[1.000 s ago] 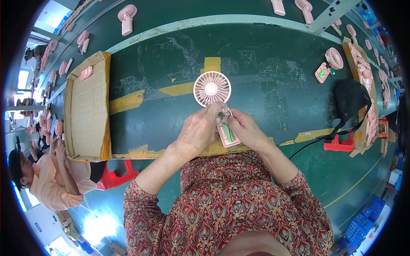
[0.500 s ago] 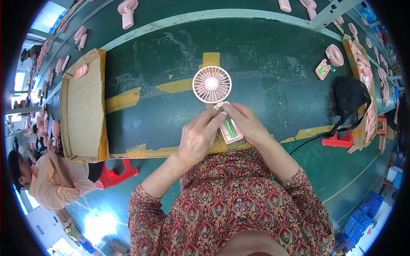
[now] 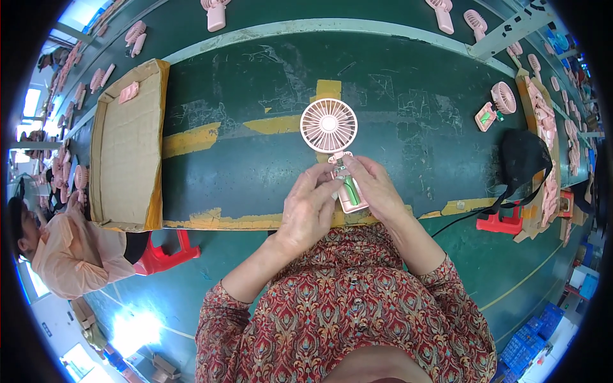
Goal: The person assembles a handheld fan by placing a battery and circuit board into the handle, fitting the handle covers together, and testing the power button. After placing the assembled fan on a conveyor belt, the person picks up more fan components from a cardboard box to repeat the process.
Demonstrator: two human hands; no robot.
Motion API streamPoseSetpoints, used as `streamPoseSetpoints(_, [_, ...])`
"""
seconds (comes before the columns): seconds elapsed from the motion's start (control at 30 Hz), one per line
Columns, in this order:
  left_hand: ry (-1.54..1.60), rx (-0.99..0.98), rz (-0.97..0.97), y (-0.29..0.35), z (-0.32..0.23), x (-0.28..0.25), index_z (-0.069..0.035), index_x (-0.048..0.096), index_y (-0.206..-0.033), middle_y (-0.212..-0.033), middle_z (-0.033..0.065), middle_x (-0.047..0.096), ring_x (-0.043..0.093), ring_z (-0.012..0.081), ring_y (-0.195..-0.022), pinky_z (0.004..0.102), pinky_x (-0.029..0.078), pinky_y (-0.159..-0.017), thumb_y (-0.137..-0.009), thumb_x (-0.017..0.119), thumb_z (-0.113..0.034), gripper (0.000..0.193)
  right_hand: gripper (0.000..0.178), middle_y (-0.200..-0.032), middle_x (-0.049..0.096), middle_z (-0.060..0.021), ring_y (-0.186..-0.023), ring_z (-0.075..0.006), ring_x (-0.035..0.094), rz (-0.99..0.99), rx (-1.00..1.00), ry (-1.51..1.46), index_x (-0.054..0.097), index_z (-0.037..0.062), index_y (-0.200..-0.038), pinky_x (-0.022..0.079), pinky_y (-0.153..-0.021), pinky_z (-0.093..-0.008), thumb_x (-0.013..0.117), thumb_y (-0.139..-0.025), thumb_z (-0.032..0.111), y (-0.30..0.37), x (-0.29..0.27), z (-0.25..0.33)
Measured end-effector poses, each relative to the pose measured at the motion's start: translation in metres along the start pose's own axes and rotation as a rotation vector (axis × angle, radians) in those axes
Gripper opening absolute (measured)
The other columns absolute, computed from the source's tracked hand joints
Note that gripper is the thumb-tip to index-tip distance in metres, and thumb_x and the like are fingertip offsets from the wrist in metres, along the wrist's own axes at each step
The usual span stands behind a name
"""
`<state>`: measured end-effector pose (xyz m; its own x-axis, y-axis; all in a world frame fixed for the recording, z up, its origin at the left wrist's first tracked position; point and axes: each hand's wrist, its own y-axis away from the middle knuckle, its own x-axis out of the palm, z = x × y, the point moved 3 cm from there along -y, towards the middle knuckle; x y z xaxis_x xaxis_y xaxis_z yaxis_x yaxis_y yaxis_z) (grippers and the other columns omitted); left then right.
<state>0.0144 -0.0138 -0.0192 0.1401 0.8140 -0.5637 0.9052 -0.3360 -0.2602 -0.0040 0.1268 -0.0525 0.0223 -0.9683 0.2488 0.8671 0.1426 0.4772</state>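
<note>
A pink handheld fan (image 3: 328, 126) lies before me, its round grille pointing away. Its handle is uncovered, showing a green battery (image 3: 351, 191) and a small circuit board (image 3: 341, 164) close to the neck. From the left, my left hand (image 3: 310, 203) has its fingertips pinched at the handle's side beside the board. My right hand (image 3: 375, 187) grips the handle from the right, with the thumb by the board. Whether the left fingertips also hold some small part, I cannot make out.
At the left stands a shallow cardboard box (image 3: 128, 163) with a pink piece (image 3: 129, 92) inside. Another opened fan (image 3: 503, 99) lies at the right, near a black cloth-like item (image 3: 525, 156) and a carton of pink parts (image 3: 541, 121). A co-worker (image 3: 73, 249) sits at the left.
My left fingers have drawn slightly back from my right thumb, so more of the circuit board shows. The whole view has shifted a little.
</note>
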Motion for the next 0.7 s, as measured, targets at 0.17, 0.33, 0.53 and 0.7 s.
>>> streamPoseSetpoints(0.17, [0.1, -0.091, -0.098, -0.008, 0.004, -0.01, 0.001, 0.063, -0.095, -0.102, 0.0143, 0.058, 0.061, 0.026, -0.083, 0.0328, 0.05, -0.073, -0.079, 0.061, -0.001, 0.016, 0.038, -0.085, 0.06, -0.004, -0.073, -0.0072, 0.053, -0.008, 0.013, 0.001, 0.058, -0.0029, -0.104, 0.046, -0.062, -0.0243, 0.047, -0.096, 0.033, 0.004, 0.002, 0.002])
streamPoseSetpoints(0.33, [0.206, -0.293, -0.071, -0.02, 0.013, -0.005, 0.001, 0.061, -0.087, -0.085, 0.0116, 0.06, 0.062, 0.0208, -0.069, 0.0298, 0.05, -0.063, -0.081, 0.061, 0.0, 0.007, 0.04, -0.085, 0.061, -0.004, -0.073, -0.0084, 0.054, -0.011, -0.055, 0.101, 0.057, -0.0022, -0.103, 0.046, -0.062, -0.0247, 0.045, -0.096, 0.036, 0.002, -0.001, -0.003])
streamPoseSetpoints(0.53, [0.158, -0.274, -0.005, -0.023, 0.018, -0.004, 0.002, 0.059, -0.087, -0.08, 0.0075, 0.059, 0.056, 0.0113, -0.066, 0.0258, 0.045, -0.06, -0.084, 0.058, 0.001, 0.003, 0.039, -0.098, 0.06, -0.006, -0.086, -0.0098, 0.056, 0.172, -0.098, 0.148, 0.048, -0.0024, -0.116, 0.048, -0.072, -0.0256, 0.053, -0.093, 0.029, 0.005, -0.006, -0.003])
streamPoseSetpoints(0.7, [0.323, -0.485, 0.081, -0.03, 0.018, -0.004, 0.003, 0.057, -0.087, -0.079, 0.0075, 0.058, 0.057, 0.0119, -0.063, 0.0263, 0.046, -0.058, -0.085, 0.057, 0.001, 0.003, 0.04, -0.1, 0.059, -0.007, -0.087, -0.01, 0.057, 0.22, -0.085, 0.1, 0.046, -0.0031, -0.118, 0.049, -0.074, -0.0259, 0.057, -0.092, 0.024, 0.001, -0.008, -0.006])
